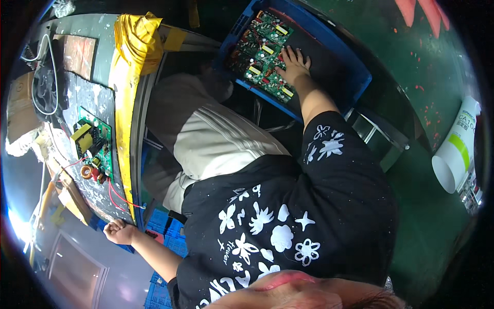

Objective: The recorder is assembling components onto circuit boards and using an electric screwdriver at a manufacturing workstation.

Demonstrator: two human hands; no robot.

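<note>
My right hand (295,66) reaches into a blue plastic crate (363,82), fingers spread and open. Its fingertips lie at the edge of several green circuit boards (267,50), which carry yellow transformers and small parts; whether they touch cannot be made out. My left hand (119,232) is curled into a fist beside the workbench edge, and its palm side is hidden. On the bench, above that hand, lies one green circuit board (105,136) with a yellow transformer (82,138), a copper coil and red wires (117,198).
Yellow tape (135,46) covers the bench edge. A soldering iron (45,198) and a grey cable (55,77) are at the far left of the bench. Blue bins (163,234) stand below it. A white cylinder (455,147) stands at right on the green floor (411,216).
</note>
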